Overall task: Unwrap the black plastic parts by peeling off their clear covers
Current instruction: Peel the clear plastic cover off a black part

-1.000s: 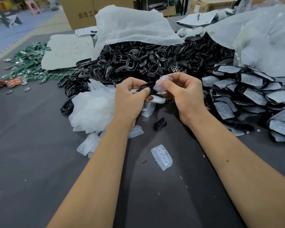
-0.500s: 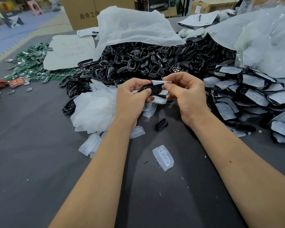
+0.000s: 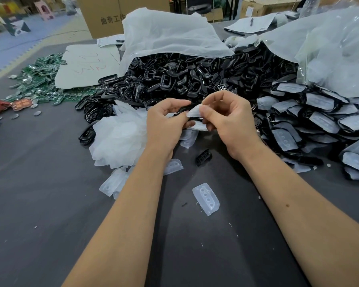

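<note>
My left hand (image 3: 166, 123) grips a small black plastic part (image 3: 183, 110) above the dark table. My right hand (image 3: 226, 119) pinches a clear cover (image 3: 194, 111) at that part's right end, with the cover bent up and away from it. A second clear cover (image 3: 199, 127) shows just under my fingers. To the right lies a pile of wrapped black parts (image 3: 311, 121) with their covers on. Behind my hands spreads a heap of bare black parts (image 3: 184, 79).
Peeled clear covers (image 3: 118, 139) are heaped left of my hands, and one more cover (image 3: 206, 198) lies nearer me. A loose black part (image 3: 203, 157) rests on the table (image 3: 39, 204). White plastic bags (image 3: 168, 34) drape the heaps. Green circuit boards (image 3: 37, 79) lie far left.
My right hand has pulled the clear cover up and off the end of the black part; half a second ago the cover lay flat against it. Both hands stay in the same spot.
</note>
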